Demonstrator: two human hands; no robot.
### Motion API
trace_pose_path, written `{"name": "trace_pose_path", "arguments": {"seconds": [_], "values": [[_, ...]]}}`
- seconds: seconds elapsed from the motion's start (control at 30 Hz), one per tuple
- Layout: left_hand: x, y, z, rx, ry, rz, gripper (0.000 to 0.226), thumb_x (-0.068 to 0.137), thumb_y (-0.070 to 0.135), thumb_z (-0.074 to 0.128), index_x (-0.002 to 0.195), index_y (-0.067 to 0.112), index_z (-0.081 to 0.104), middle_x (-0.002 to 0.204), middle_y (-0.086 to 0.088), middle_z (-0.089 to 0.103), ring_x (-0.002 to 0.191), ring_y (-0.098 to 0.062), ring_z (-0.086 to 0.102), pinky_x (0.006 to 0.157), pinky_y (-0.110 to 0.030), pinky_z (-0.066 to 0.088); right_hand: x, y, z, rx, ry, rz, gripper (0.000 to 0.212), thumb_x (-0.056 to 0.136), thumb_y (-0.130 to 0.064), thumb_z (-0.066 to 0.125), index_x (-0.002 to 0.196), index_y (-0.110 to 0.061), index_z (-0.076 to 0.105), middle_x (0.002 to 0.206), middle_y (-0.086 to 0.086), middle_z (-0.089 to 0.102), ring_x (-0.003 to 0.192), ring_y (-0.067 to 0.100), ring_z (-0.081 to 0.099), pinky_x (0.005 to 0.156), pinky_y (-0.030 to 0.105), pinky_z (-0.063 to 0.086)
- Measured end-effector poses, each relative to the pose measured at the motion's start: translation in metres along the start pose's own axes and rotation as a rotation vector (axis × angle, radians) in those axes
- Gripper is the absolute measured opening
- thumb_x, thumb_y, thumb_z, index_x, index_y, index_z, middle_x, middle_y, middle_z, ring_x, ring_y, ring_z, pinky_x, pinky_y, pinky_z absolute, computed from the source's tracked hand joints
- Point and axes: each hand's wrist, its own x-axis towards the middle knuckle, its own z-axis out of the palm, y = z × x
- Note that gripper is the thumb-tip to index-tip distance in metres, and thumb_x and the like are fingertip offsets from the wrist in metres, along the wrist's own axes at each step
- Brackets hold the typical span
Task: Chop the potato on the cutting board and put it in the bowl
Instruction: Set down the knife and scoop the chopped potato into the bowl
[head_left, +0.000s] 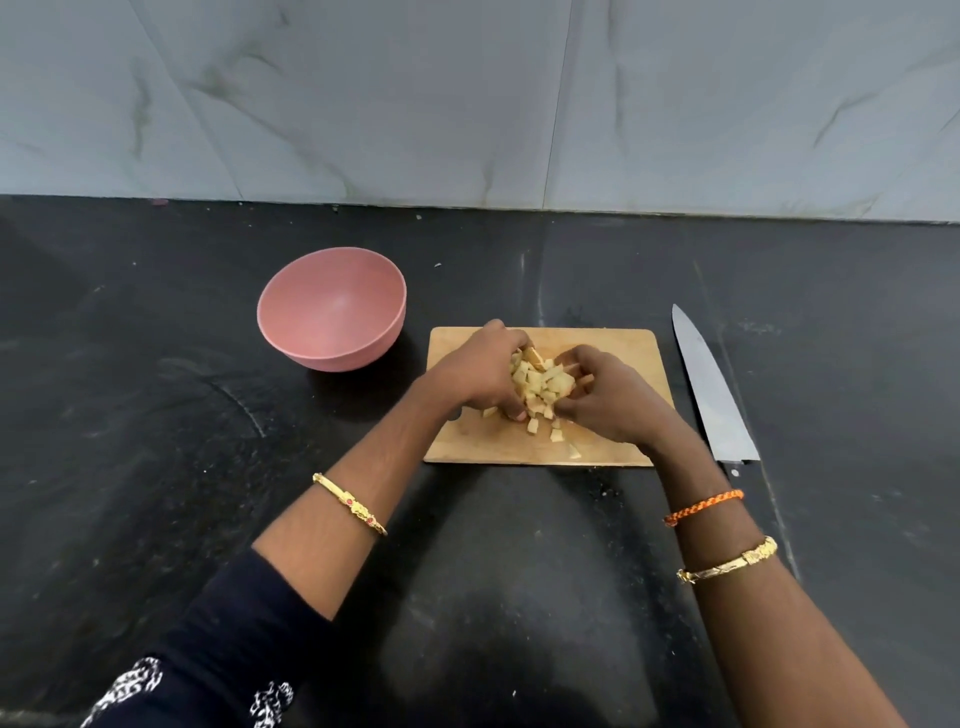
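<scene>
A pile of pale yellow chopped potato pieces (542, 382) lies on the wooden cutting board (618, 343) at the centre. My left hand (478, 376) cups the pile from the left and my right hand (608, 397) cups it from the right, both curled around the pieces. A few loose pieces (557, 435) lie on the board below the hands. The pink bowl (332, 309) stands to the left of the board and holds nothing that I can see.
A large kitchen knife (709, 387) lies on the black counter (156, 441) just right of the board, its tip pointing away. A grey marbled wall (467, 104) rises behind the counter.
</scene>
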Motion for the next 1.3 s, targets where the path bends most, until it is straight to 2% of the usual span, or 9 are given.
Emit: {"name": "trace_pose_path", "arguments": {"seconds": [0.1,0.17,0.3,0.4,0.5,0.9,1.13,1.23,1.3], "values": [[-0.004,-0.005,-0.008,-0.049,-0.029,0.008,0.082,0.064,0.020,0.084,0.135,0.024,0.041,0.128,-0.001,0.043,0.111,-0.019,0.050,0.090,-0.036,0.051,-0.003,0.000,0.006,0.007,0.005,0.008,0.067,0.079,-0.027,0.074,0.136,-0.018,0.040,0.133,0.007,0.042,0.109,0.021,0.052,0.090,0.030,0.047],[-0.009,-0.013,-0.018,-0.084,-0.018,0.023,0.082,0.064,0.020,0.084,0.135,0.023,0.042,0.128,-0.002,0.044,0.104,-0.016,0.051,0.087,-0.029,0.048,-0.007,-0.003,0.012,-0.041,0.003,0.029,0.085,0.075,-0.039,0.078,0.143,-0.019,0.030,0.140,0.006,0.031,0.123,0.023,0.043,0.099,0.034,0.042],[-0.014,-0.027,-0.033,0.046,-0.052,-0.079,0.097,0.061,0.033,0.086,0.141,0.019,0.034,0.141,-0.007,0.026,0.120,-0.025,0.046,0.100,-0.036,0.042,-0.007,-0.014,0.021,-0.204,-0.011,0.100,0.106,0.065,-0.049,0.082,0.146,-0.019,0.021,0.147,0.008,0.018,0.133,0.027,0.032,0.106,0.040,0.036],[-0.013,-0.028,-0.033,0.198,-0.178,-0.120,0.103,0.057,0.039,0.087,0.139,0.013,0.031,0.141,-0.008,0.025,0.121,-0.027,0.043,0.095,-0.036,0.043,-0.003,-0.020,0.019,-0.280,-0.049,0.142,0.103,0.065,-0.045,0.083,0.145,-0.018,0.024,0.147,0.010,0.019,0.130,0.029,0.036,0.105,0.040,0.037],[-0.005,-0.025,-0.029,0.250,-0.173,-0.075,0.101,0.055,0.040,0.088,0.135,0.010,0.034,0.135,-0.008,0.033,0.113,-0.026,0.047,0.087,-0.032,0.045,0.002,-0.026,0.014,-0.289,-0.085,0.138,0.099,0.067,-0.038,0.083,0.145,-0.019,0.026,0.147,0.009,0.020,0.126,0.030,0.042,0.102,0.039,0.039],[0.019,-0.003,-0.021,0.169,-0.175,0.036,0.085,0.058,0.026,0.088,0.127,0.014,0.042,0.119,-0.004,0.052,0.106,-0.021,0.053,0.087,-0.031,0.049,0.017,-0.027,0.009,-0.279,-0.079,0.077,0.094,0.067,-0.031,0.085,0.143,-0.023,0.030,0.138,0.008,0.034,0.118,0.027,0.048,0.096,0.035,0.044],[0.007,0.002,-0.003,-0.034,-0.114,-0.019,0.058,0.066,0.006,0.078,0.118,0.012,0.051,0.111,-0.003,0.057,0.097,-0.020,0.056,0.081,-0.033,0.053,0.009,-0.022,0.020,-0.215,0.048,0.036,0.080,0.070,-0.023,0.083,0.135,-0.017,0.036,0.130,0.005,0.041,0.112,0.021,0.048,0.084,0.025,0.041],[0.003,0.010,-0.001,-0.205,-0.088,-0.023,0.043,0.076,-0.002,0.066,0.116,0.009,0.057,0.105,-0.007,0.063,0.095,-0.022,0.060,0.070,-0.027,0.050,0.010,-0.023,0.027,-0.171,0.076,0.028,0.076,0.068,-0.019,0.082,0.129,-0.021,0.038,0.127,0.006,0.042,0.113,0.027,0.049,0.091,0.034,0.047],[0.003,0.021,-0.003,-0.145,-0.074,-0.005,0.027,0.080,-0.003,0.058,0.105,0.005,0.060,0.091,-0.009,0.063,0.081,-0.021,0.060,0.059,-0.024,0.045,0.010,-0.023,0.030,-0.151,0.089,0.030,0.073,0.069,-0.017,0.081,0.128,-0.020,0.039,0.126,0.006,0.042,0.111,0.028,0.049,0.093,0.038,0.048]]}}
